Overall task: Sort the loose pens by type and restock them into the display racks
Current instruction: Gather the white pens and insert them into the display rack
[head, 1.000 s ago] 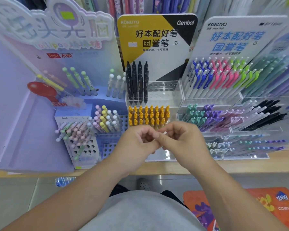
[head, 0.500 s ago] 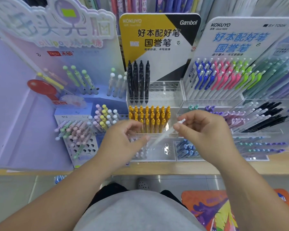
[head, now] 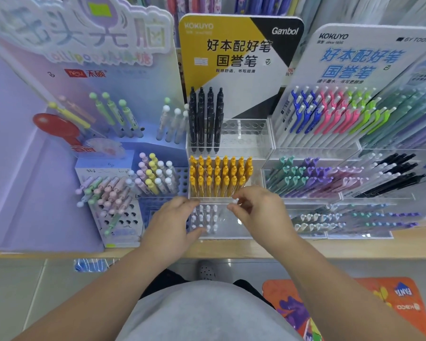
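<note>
My right hand (head: 261, 212) pinches the top of a white pen (head: 234, 201) over the lowest tier of the clear acrylic rack (head: 231, 233). Several white pens (head: 205, 219) stand in the left part of that tier. At the tier's left edge is my left hand (head: 172, 225), fingers apart and holding nothing. Behind, the middle tier is packed with yellow pens (head: 219, 175), and the top tier holds a short row of black pens (head: 205, 119) with vacant holes beside them.
A purple display (head: 108, 193) with pastel ball-topped pens stands to the left. On the right, a tiered clear rack (head: 330, 114) carries blue, pink, green, purple and black pens. The wooden shelf edge (head: 231, 249) runs in front; an orange mat (head: 354, 303) lies on the floor.
My hands have parted. The right hand carried the white pen forward and down to the clear rack's lowest tier, and the left hand let go and opened beside the rack.
</note>
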Demonstrator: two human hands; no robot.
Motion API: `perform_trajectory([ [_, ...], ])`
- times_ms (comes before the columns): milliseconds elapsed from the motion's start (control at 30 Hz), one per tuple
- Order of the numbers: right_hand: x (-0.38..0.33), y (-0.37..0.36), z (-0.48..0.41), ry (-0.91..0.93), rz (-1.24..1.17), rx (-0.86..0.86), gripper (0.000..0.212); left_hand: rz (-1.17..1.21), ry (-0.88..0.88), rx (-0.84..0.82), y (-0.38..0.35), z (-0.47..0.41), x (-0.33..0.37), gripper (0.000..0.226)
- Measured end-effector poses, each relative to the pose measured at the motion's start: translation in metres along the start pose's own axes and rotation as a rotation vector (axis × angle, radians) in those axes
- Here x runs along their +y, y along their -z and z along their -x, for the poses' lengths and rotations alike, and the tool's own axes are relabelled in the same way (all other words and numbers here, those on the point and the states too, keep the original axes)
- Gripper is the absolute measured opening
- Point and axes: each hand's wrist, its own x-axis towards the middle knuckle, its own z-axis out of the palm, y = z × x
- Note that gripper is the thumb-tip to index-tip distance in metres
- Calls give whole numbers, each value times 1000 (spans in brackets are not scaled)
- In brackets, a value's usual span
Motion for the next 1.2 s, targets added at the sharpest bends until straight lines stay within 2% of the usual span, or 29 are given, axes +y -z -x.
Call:
perform_trajectory([
  [467, 18, -39, -1, 42, 142, -52, 17, -21, 1, 10, -7, -4, -8, 66],
  [667, 15, -47, -3, 122, 237, -85, 13, -35, 6, -3, -7, -4, -9, 66],
  [1033, 14, -52, -2, 72, 282, -117, 9, -48, 2, -35, -4, -5, -9, 67],
  [1200, 9, -41, 12, -83, 223, -141, 26, 3, -19, 10, 8, 0, -11, 67],
])
